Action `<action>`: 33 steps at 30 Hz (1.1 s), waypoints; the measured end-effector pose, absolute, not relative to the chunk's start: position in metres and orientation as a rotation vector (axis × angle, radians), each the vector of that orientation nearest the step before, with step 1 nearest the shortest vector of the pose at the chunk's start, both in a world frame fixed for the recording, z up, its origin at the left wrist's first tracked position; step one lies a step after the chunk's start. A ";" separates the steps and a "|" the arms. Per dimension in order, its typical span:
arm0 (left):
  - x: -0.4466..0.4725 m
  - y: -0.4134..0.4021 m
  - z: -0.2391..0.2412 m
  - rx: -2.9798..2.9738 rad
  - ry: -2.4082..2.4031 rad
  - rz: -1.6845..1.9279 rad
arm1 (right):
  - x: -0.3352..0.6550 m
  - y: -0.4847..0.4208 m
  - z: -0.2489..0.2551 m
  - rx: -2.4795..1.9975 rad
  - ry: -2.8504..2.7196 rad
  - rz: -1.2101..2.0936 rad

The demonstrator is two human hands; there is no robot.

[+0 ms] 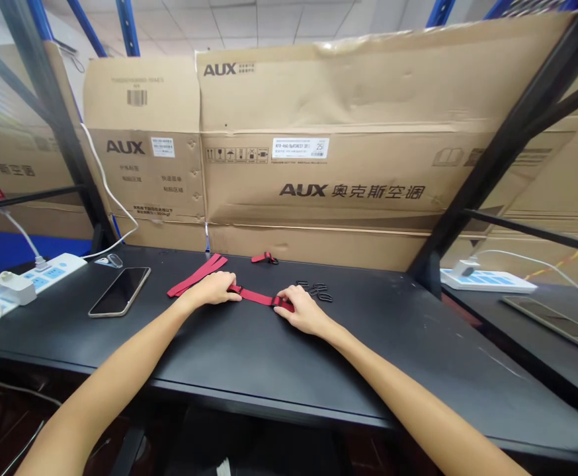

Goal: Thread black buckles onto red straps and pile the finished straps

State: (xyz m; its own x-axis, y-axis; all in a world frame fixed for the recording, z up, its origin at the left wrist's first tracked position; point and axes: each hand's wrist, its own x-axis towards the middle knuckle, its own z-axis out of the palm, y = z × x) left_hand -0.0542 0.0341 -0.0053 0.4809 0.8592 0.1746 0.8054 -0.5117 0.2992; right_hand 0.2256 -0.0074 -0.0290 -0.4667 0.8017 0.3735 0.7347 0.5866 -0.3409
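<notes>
One red strap (256,297) ran low over the tabletop (249,363), pinched by the left hand (215,289) beside one black buckle (235,289) and by the right hand (301,309) at a second buckle (276,301); good handling called for light, even tension without twisting.

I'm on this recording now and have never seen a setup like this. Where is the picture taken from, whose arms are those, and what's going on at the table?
There is no machine here: a person works with two bare hands. The only picture comes from a camera on that person's head, looking forward and down. The left hand and right hand hold a red strap stretched between them, with black fittings near both ends. On the black table, more red webbing lies by the left hand, a short red piece lies farther back, and small black buckles sit just beyond the right hand. A phone lies to the left. Cardboard stands behind.
</notes>
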 end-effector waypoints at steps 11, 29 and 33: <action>-0.033 0.021 0.009 2.045 0.850 0.664 | 0.227 -0.009 -0.028 -1.234 -2.305 0.195; -0.012 0.002 0.009 2.106 0.828 0.515 | 0.214 -0.029 -0.005 -0.964 -2.206 0.459; -0.013 0.004 0.006 1.973 0.783 0.466 | 0.210 -0.034 -0.003 -0.910 -2.180 0.507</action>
